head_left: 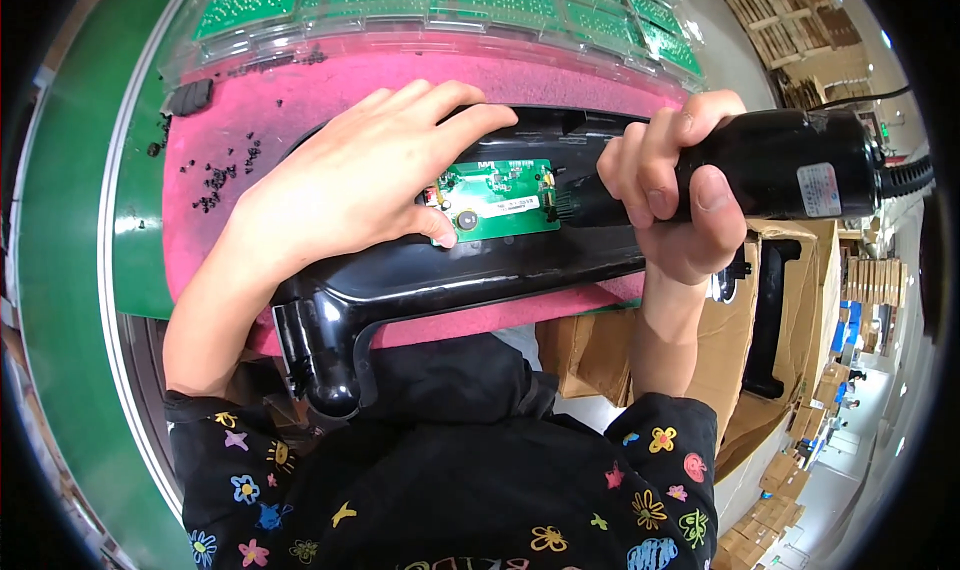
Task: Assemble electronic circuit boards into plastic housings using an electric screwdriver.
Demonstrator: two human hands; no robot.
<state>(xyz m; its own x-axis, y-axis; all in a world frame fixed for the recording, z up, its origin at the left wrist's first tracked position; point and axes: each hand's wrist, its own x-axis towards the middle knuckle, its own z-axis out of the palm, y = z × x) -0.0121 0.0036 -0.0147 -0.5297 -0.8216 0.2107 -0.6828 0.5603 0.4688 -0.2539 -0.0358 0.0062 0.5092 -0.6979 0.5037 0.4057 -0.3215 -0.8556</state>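
Note:
A long black plastic housing (470, 270) lies crosswise in front of me, its hollow side up. Inside it sits a green circuit board (500, 222) with a white label strip and a round black part. My left hand (370, 170) rests over the board's left end, fingers apart toward the housing's far side, thumb touching the board's lower left corner. My right hand (680, 190) is wrapped around a black corded electric screwdriver (780, 165), held tilted, its front end toward the board's right edge. I cannot make out its tip against the black plastic.
Under the housing lies a pink mat (350, 80), with black crumbs (215, 180) and a small black block (190, 97) at left. Clear trays (430, 15) of green boards stand beyond. To the right, a cardboard box (725, 370) holds another black housing (768, 320).

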